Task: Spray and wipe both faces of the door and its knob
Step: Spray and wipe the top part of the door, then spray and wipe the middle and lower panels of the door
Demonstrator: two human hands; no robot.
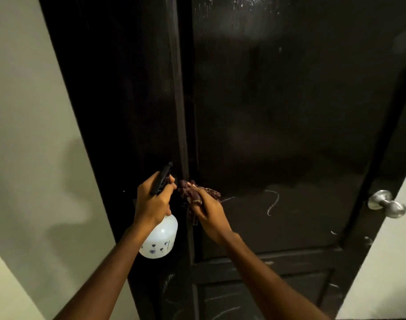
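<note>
Across most of the view: tall glossy black wooden panelled door (278, 112), seen close up and from slightly above. Wet droplets and streaks (243, 3) shine near its top edge. Lower down, thin white chalk-like scribbles (272, 202) mark the main panel, with fainter ones on the lower panel. Pale cream painted wall (24, 135) to the left of the door, and another pale strip on the right past the door edge. Two bare forearms reach up from the bottom of the frame.

Left hand (152, 202): fingers curled tight round the neck of a translucent white plastic spray bottle (159, 241) with a black trigger head. Nozzle points up toward the door, bottle body hangs below the hand, small dark printed marks on it. Bottle is in front of the door's left part, near a raised vertical strip; cannot tell if it touches the door.

Right hand (210, 213): just beside the left one, fingers closed on a bunched dark red patterned cloth (192, 192), which is up against the door surface at the left edge of the main panel.

Round brushed silver metal door knob (386, 204) sits at the door's right edge, well apart from both hands, untouched.
</note>
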